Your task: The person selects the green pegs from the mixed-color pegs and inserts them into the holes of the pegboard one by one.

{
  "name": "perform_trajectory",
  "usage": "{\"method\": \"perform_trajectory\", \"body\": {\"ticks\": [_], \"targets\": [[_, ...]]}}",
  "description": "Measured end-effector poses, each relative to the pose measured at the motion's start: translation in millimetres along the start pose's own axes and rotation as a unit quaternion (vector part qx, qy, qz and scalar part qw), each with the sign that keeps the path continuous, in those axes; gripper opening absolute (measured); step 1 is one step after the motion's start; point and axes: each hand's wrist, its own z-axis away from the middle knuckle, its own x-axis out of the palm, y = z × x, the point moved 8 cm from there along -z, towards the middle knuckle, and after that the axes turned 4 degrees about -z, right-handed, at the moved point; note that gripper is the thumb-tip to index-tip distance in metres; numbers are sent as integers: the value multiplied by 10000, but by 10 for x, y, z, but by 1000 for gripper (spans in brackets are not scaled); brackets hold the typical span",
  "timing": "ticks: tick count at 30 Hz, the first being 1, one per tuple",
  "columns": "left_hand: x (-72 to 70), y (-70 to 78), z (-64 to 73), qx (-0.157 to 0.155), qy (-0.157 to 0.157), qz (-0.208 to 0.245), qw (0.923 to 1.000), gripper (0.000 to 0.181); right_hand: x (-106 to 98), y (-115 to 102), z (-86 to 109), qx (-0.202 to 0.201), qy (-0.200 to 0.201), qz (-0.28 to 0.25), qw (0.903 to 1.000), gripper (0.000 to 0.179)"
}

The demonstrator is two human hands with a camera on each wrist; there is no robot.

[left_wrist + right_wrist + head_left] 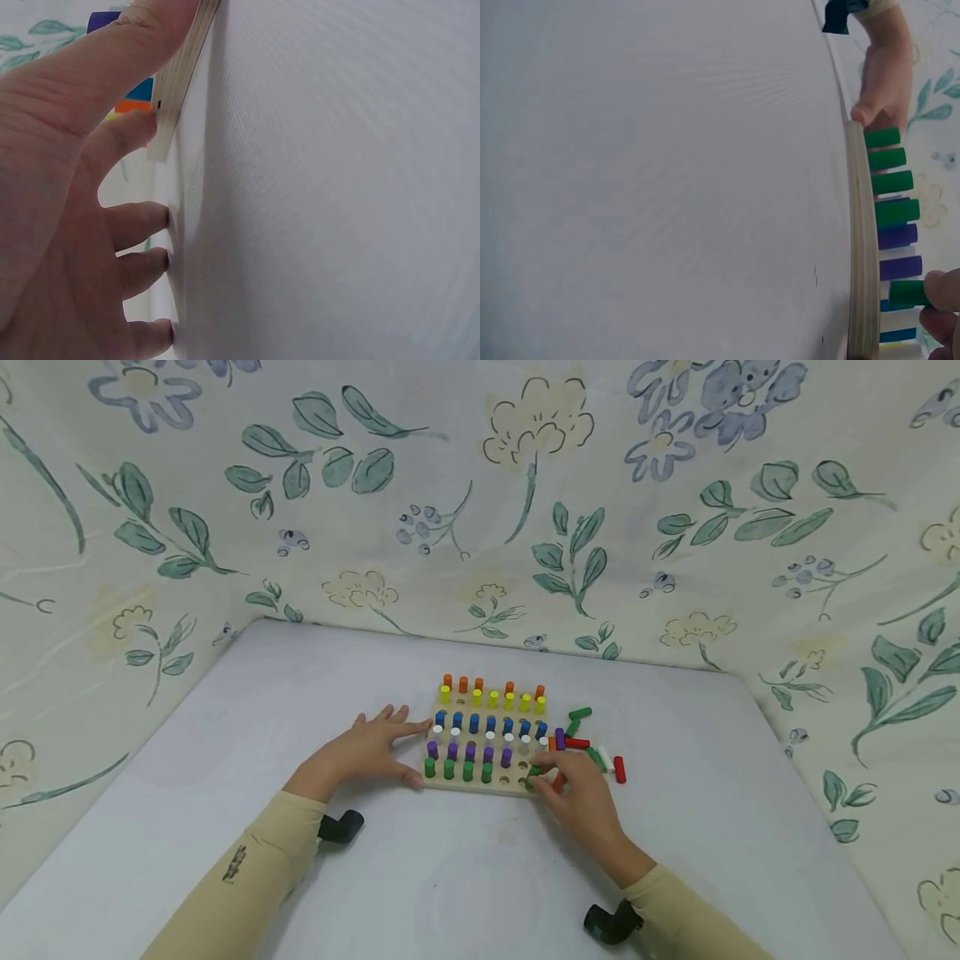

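A wooden pegboard point(480, 789) carries rows of coloured pegs: orange at the back, then yellow, blue, white, purple and green at the front. My right hand point(588, 797) pinches a green peg point(907, 293) between thumb and fingertip, over the board's front right corner. In the right wrist view that peg's free end points toward the board, close over its top face. My left hand point(367, 747) lies spread at the board's left side, thumb and index finger touching its edge point(174, 97). Its other fingertips rest on the white table. Some holes at the front right hold no pegs.
Right of the board lie several loose pegs, among them a green peg point(581, 713), a red peg point(619, 769) and a white peg point(606, 760). Behind the white table point(465, 877) hangs a flower-patterned cloth point(480, 510). A black device point(611, 923) sits at each wrist.
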Motion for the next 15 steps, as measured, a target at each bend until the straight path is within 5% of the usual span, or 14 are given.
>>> {"method": "perform_trajectory", "body": {"ticks": [15], "targets": [[8,-12,-17,-3,8,-21,10000,106,104,-90,-52,-270,-85,-68,9996,24]]}}
